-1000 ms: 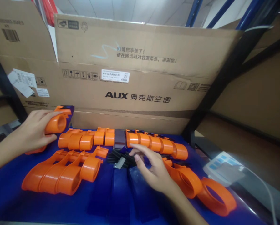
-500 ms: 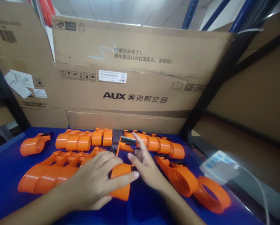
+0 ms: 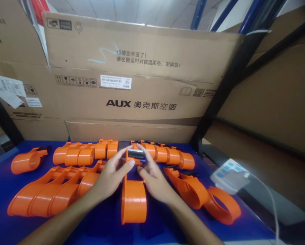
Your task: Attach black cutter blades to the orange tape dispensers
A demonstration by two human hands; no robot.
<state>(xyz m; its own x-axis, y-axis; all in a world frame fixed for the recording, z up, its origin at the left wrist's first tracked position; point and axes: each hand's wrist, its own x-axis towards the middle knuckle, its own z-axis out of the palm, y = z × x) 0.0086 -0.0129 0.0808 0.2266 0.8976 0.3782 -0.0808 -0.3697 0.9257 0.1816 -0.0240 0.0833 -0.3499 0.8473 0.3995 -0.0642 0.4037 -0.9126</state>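
Head view: fingers (image 3: 126, 167) partly hide the orange holder (image 3: 135, 202) they apparently grip.

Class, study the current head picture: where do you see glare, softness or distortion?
Head view: bright highlights streak the front-left orange rings; head view: the orange ring in the left hand has a distinct outline; head view: bold letters read clearly, but small print on the cardboard blurs; head view: the black post at right slants, perhaps partly wide-lens distortion.
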